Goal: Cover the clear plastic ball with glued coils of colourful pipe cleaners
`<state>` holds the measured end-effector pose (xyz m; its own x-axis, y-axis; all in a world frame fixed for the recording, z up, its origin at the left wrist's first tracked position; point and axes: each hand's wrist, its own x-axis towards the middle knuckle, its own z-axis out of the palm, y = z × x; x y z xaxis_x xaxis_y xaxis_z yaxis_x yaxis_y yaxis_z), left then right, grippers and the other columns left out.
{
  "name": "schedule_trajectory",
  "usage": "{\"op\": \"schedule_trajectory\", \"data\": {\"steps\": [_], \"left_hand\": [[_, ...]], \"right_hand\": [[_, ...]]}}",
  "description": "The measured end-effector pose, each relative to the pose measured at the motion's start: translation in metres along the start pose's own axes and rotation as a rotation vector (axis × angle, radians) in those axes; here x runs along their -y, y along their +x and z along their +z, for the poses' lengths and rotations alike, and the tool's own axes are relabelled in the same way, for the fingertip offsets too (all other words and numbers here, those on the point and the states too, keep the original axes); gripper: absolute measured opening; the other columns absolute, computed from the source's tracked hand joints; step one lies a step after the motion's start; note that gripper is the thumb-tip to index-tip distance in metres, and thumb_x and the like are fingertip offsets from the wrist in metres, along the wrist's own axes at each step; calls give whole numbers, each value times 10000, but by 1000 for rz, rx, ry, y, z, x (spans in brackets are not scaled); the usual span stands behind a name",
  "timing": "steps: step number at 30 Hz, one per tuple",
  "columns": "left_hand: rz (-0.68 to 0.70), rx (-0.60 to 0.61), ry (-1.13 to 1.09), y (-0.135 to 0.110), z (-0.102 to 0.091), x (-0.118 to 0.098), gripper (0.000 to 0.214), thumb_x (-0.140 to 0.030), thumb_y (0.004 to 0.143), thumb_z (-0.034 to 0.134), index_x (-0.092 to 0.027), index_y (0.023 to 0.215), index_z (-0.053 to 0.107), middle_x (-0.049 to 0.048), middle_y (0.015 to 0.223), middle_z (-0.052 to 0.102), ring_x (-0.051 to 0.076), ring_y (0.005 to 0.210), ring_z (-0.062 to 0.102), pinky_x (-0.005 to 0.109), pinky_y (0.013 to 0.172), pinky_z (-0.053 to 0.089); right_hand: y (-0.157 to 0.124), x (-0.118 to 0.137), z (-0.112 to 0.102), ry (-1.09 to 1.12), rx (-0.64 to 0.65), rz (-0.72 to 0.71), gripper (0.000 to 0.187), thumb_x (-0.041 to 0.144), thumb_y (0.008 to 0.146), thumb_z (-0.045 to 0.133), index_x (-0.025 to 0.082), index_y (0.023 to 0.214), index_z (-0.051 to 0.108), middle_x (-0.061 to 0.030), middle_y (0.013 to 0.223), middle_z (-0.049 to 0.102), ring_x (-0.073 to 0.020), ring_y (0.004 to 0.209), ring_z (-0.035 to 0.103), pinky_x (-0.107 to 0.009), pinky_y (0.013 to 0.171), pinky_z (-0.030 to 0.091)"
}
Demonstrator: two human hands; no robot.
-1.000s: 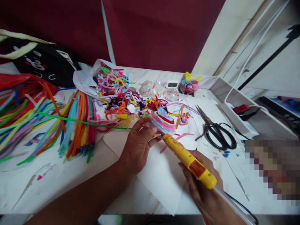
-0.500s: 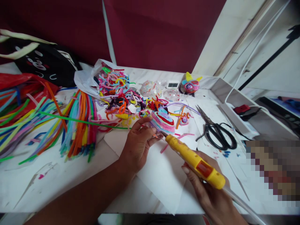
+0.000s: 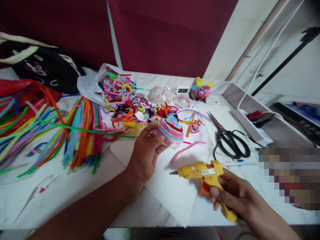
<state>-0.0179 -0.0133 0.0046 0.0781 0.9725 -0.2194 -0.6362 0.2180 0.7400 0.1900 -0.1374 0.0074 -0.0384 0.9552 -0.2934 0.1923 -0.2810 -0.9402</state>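
Head view. Left hand (image 3: 145,153): thumb and fingers pinch the left edge of a domed craft piece striped in fuzzy pink, light blue and red (image 3: 172,130); piece held near the middle of the white marbled surface (image 3: 135,213), above the upper part of a white paper sheet (image 3: 170,190).

Right hand (image 3: 232,191): fingers curled round the handle of a yellow plastic glue gun with orange trigger (image 3: 197,170). Dark nozzle points left over the paper, apart from the domed piece, a gap of bare paper between. Clear rod (image 3: 235,164) extends rightward from the gun's rear. Handle foot near the front edge of the surface; right forearm crosses that edge.

Between piece and gun: one fuzzy pink stem (image 3: 186,147), bent, on the paper. Right of the paper: black-handled metal scissors (image 3: 223,130), blades slightly parted, tips away from the person. Left: bundle of multicoloured fuzzy stems (image 3: 86,133), well apart from the left forearm; a long green stem (image 3: 87,129) crosses it, its right end near the left hand.
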Motion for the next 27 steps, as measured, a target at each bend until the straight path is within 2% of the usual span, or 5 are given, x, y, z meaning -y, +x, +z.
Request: {"op": "schedule_trajectory", "data": {"steps": [3, 7, 18, 23, 27], "left_hand": [[3, -1, -12, 0, 1, -1, 387, -85, 563, 796, -218, 893, 643, -62, 719, 673, 110, 714, 664, 300, 752, 574], [0, 3, -10, -1, 1, -1, 388, -76, 553, 805, -224, 877, 652, -65, 675, 652, 109, 699, 648, 306, 745, 577], [5, 20, -2, -4, 1, 0, 391, -63, 556, 797, -211, 888, 653, -70, 659, 630, 103, 672, 628, 328, 733, 592], [-1, 15, 19, -4, 0, 2, 389, -61, 562, 791, -212, 894, 658, -91, 618, 566, 97, 662, 613, 321, 717, 591], [-1, 21, 21, -5, 1, 3, 403, -61, 567, 788, -211, 915, 649, -97, 613, 556, 98, 670, 617, 314, 710, 588]], "right_hand": [[1, -8, -6, -39, 100, -29, 329, 470, 882, 611, 189, 1049, 643, -68, 818, 712, -178, 689, 672, -280, 599, 573], [-2, -27, -18, -299, -31, -53, 526, 466, 914, 565, 175, 1345, 487, -107, 947, 742, -209, 746, 715, -296, 607, 596], [-5, -25, -20, -1124, -371, -501, 348, 467, 937, 499, 196, 1094, 652, -78, 868, 773, -235, 667, 752, -313, 527, 611], [1, 1, -3, -1079, -343, -733, 292, 265, 950, 526, 160, 1213, 599, -132, 1058, 666, -193, 898, 691, -295, 747, 606], [18, 23, 24, -1040, -227, -832, 399, 161, 947, 497, 146, 1345, 512, -137, 1064, 606, -211, 902, 606, -352, 730, 585]]}}
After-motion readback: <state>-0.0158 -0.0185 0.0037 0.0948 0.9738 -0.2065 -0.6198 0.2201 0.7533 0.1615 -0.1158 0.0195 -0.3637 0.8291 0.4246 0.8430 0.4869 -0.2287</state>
